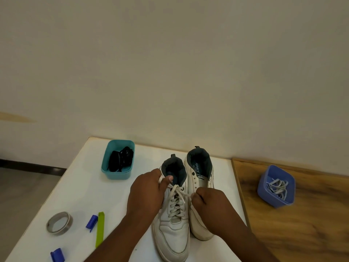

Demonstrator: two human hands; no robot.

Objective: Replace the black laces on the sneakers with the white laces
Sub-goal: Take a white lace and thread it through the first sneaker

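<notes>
Two white sneakers stand side by side on the white table, toes toward me. The left sneaker is threaded with a white lace up to its top eyelets. My left hand pinches one end of that lace at the shoe's left collar. My right hand pinches the other end, pulled to the right. The right sneaker shows bare eyelets with no lace. Black laces lie bundled in a teal box.
A blue box holding another white lace stands on the wooden surface at the right. At the table's front left lie a roll of tape, a green strip and two small blue pieces. A wall stands behind.
</notes>
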